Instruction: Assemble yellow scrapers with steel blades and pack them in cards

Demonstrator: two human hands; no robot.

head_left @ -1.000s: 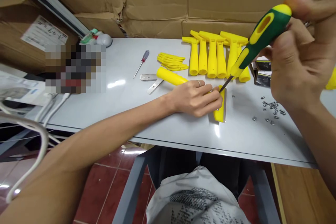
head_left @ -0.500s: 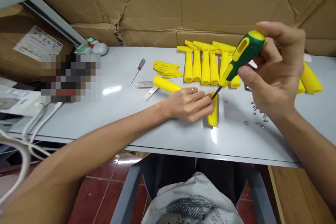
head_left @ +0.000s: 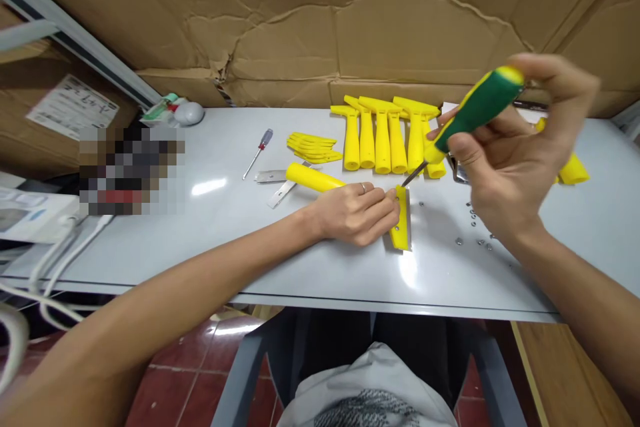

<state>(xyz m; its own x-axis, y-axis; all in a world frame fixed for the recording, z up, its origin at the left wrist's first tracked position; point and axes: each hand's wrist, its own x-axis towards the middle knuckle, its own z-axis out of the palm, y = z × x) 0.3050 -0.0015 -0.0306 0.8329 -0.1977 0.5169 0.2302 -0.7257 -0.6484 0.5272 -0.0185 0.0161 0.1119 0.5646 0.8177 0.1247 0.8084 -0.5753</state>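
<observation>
My left hand (head_left: 356, 215) is closed around a yellow plastic scraper (head_left: 314, 178), pressing it flat on the table. The scraper's handle points left, and its head with a thin metal blade along the edge sticks out on the right. A screw shows in the head below my fingers. My right hand (head_left: 525, 153) grips a green and yellow screwdriver (head_left: 480, 110), slanted down to the left. Its tip is at the upper end of the scraper's head; whether it sits in a screw I cannot tell. Small screws (head_left: 473, 216) lie on the table under my right hand.
Several yellow scraper handles (head_left: 382, 137) stand in a row at the back. Left of them are a stack of yellow strips (head_left: 314, 147), metal blades (head_left: 283, 191) and a small screwdriver (head_left: 259, 152). A cardboard sheet (head_left: 280, 33) walls the table's back; white cables (head_left: 75, 250) hang at left.
The camera view has shifted slightly. The screwdriver's handle has turned in my right hand and leans further right, with its shaft now visible near the scraper's head. My left hand still holds the scraper.
</observation>
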